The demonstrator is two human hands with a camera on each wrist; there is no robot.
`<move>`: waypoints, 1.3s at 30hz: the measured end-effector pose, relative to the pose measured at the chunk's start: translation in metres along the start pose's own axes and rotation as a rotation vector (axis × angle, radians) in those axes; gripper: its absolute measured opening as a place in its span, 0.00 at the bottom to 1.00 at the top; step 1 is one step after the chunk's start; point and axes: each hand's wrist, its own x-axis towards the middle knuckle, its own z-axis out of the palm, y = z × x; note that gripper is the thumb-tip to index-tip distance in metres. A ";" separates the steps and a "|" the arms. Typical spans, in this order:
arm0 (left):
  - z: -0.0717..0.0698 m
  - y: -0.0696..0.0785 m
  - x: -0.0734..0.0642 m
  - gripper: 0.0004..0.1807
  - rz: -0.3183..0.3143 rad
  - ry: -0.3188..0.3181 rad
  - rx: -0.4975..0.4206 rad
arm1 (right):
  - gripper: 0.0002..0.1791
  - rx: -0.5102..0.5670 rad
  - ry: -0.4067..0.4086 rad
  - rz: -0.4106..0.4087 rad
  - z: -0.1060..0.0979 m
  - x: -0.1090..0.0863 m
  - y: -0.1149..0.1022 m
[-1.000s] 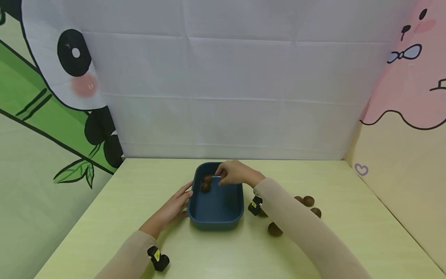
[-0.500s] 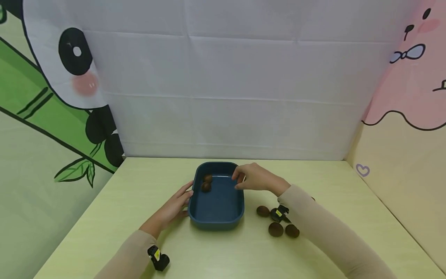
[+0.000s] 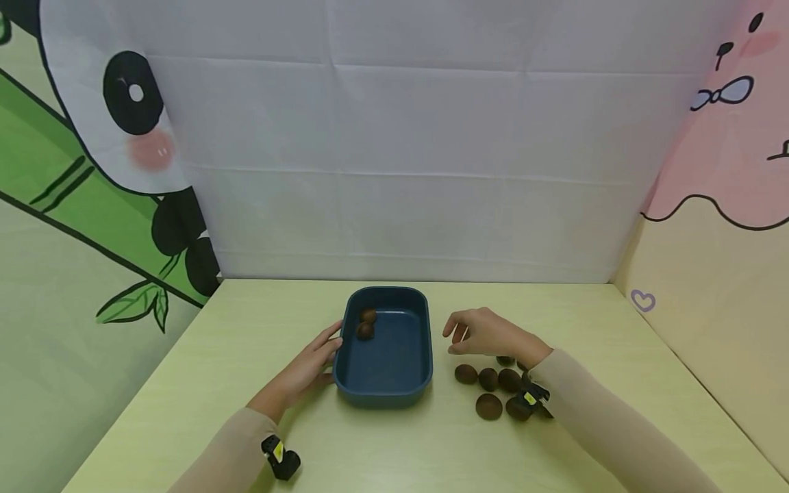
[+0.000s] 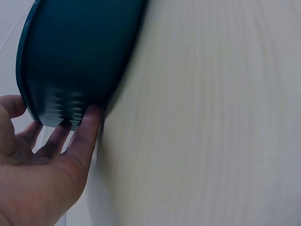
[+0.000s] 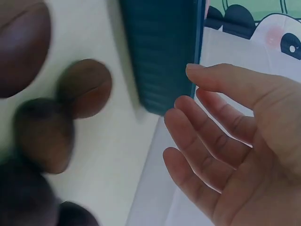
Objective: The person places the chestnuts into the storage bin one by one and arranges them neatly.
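Tray touched by left hand, fingers spread; right hand held near brown balls, fingers and thumb apart.

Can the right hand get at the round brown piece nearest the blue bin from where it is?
Probably yes. The right hand holds nothing and hangs close by. In the head view nothing covers the round brown piece, and the blue bin stands apart from it.
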 end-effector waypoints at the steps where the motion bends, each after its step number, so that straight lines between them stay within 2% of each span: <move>1: 0.000 0.000 0.000 0.32 0.002 -0.001 -0.001 | 0.10 0.002 -0.005 0.007 0.001 -0.003 0.004; 7: 0.001 0.002 -0.001 0.31 -0.003 0.005 0.002 | 0.13 0.032 -0.048 0.046 0.012 -0.017 0.022; 15: 0.001 0.001 -0.001 0.31 0.000 -0.006 -0.011 | 0.16 0.051 -0.097 0.010 0.024 -0.028 0.030; 29: 0.000 0.000 -0.001 0.31 -0.004 0.007 -0.008 | 0.17 0.007 -0.104 0.036 0.028 -0.025 0.030; 39: 0.000 0.001 -0.002 0.32 -0.005 -0.001 -0.004 | 0.17 0.003 -0.090 0.021 0.016 -0.020 0.023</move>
